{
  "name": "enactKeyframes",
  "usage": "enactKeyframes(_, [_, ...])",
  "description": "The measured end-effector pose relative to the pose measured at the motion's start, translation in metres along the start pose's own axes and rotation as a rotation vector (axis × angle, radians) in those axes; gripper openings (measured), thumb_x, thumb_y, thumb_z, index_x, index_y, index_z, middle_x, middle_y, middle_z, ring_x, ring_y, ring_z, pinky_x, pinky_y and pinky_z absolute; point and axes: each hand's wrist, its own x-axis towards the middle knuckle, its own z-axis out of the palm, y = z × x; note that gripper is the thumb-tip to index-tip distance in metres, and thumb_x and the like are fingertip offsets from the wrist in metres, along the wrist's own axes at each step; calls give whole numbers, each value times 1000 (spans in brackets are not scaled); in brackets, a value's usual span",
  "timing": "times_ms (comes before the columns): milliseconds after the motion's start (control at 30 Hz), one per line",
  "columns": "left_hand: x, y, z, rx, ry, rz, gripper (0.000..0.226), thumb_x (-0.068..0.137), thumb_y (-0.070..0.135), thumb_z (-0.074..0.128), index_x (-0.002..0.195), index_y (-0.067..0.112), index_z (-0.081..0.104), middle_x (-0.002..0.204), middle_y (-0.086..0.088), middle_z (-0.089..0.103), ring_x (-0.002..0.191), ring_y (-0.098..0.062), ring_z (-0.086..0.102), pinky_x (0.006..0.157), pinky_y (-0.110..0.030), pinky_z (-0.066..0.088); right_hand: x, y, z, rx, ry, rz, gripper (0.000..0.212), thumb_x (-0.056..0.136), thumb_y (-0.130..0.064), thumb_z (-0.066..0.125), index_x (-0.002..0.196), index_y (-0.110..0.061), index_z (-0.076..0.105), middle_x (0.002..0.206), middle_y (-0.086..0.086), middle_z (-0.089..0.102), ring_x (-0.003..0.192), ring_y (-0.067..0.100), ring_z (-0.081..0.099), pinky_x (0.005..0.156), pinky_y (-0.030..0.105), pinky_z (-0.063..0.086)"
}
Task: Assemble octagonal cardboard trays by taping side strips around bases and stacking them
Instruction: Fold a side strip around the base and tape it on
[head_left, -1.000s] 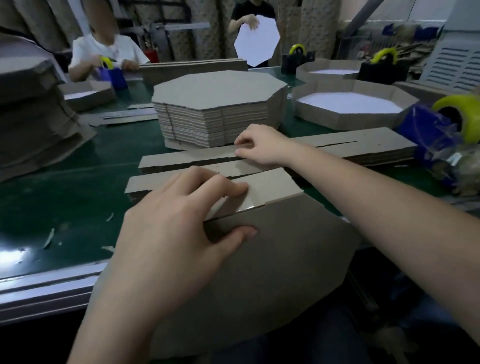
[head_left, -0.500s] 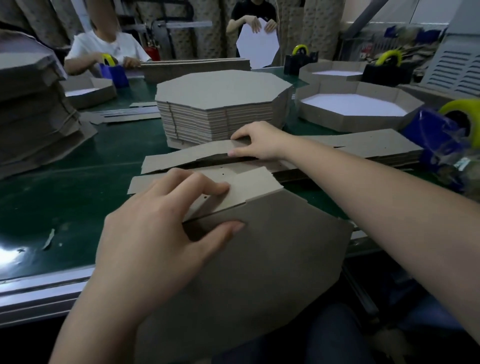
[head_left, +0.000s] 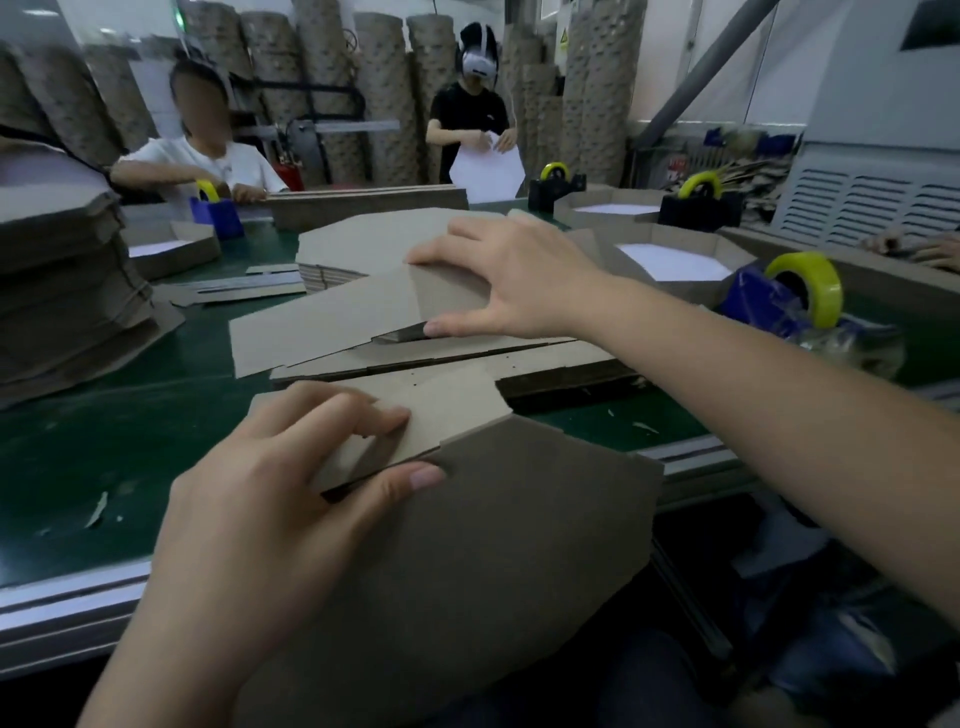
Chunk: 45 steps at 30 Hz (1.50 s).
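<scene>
Right hand: far of centre, fingers on top, thumb beneath, gripping a side strip raised above the strip pile.
Left hand: near, pinching a folded flap against the octagonal base.
Base position: tilted over the near edge of the table.
Step, as I judge it: fetching the next strip to the base.
Doing it well: take one strip only; butt its end against the flap, flush with the base edge; hold the left pinch firm so nothing slips.
Tape dispenser: far right, for fixing the joint.
</scene>
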Motion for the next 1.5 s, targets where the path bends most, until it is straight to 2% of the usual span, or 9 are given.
enactKeyframes(267, [-13, 31, -12, -123, 156, 80, 38, 71, 61, 64, 88, 27, 70, 102, 14, 65, 94, -16, 65, 73, -47, 53, -56, -34, -94, -96, 82, -55, 63, 84, -60, 54, 128, -14, 56, 115, 3, 57, 103, 21, 54, 86, 37, 42])
enactKeyframes(433, [-19, 55, -9, -211, 203, 118, 33, 71, 57, 64, 91, 31, 68, 102, 14, 65, 96, -11, 63, 79, -39, 51, -90, -47, -158, -304, 76, 2, 61, 88, -59, 52, 135, -21, 50, 118, -2, 56, 105, 17, 49, 75, 20, 22])
enactKeyframes(667, [-27, 68, 13, -422, 197, 126, 30, 70, 47, 73, 90, 25, 68, 101, 10, 66, 99, 1, 60, 85, -10, 42, -153, -52, -228, -518, -43, 47, 61, 90, -64, 25, 147, -42, 31, 118, -2, 54, 96, 20, 53, 67, 31, 38])
enactKeyframes(800, [-34, 62, 31, -534, 166, 72, 23, 67, 25, 80, 88, 26, 69, 101, 8, 68, 98, 5, 60, 84, -4, 40, -195, -42, -233, -329, 4, 141, 55, 92, -61, 35, 143, -39, 42, 122, -6, 52, 100, 15, 55, 71, 40, 50])
enactKeyframes(1033, [-42, 47, 51, -624, 83, 12, 27, 68, 46, 69, 87, 28, 70, 103, 10, 68, 103, -4, 62, 85, -10, 44, -249, -29, -186, 286, 55, 417, 47, 79, -75, 51, 117, -46, 56, 111, -13, 59, 105, 14, 59, 91, 43, 48])
enactKeyframes(1100, [-43, 43, 56, -610, 64, 11, 28, 68, 45, 69, 88, 25, 70, 103, 10, 68, 102, -5, 63, 85, -11, 44, -257, -27, -161, 479, 90, 464, 28, 81, -50, 65, 108, -51, 59, 105, -7, 60, 104, 23, 58, 92, 38, 45])
enactKeyframes(1167, [-43, 37, 61, -609, 46, 3, 30, 69, 44, 69, 89, 23, 69, 103, 10, 67, 103, -6, 63, 84, -11, 44, -261, -26, -138, 630, 93, 510, 37, 83, -23, 63, 105, -53, 62, 107, -10, 60, 107, 20, 58, 91, 32, 45])
enactKeyframes(1300, [-44, 24, 67, -593, 33, -19, 29, 71, 43, 69, 92, 24, 69, 105, 9, 67, 103, -6, 62, 85, -10, 44, -259, -27, -103, 662, 89, 565, 44, 77, -50, 55, 121, -46, 61, 119, -19, 59, 114, -1, 53, 88, 10, 41])
enactKeyframes(1500, [-45, 9, 69, -603, 22, -62, 22, 71, 38, 74, 93, 36, 69, 109, 9, 67, 105, -7, 62, 86, -11, 45, -254, -18, -73, 772, 146, 507, 42, 80, -41, 70, 119, -31, 62, 108, -8, 59, 103, 3, 56, 86, 11, 42])
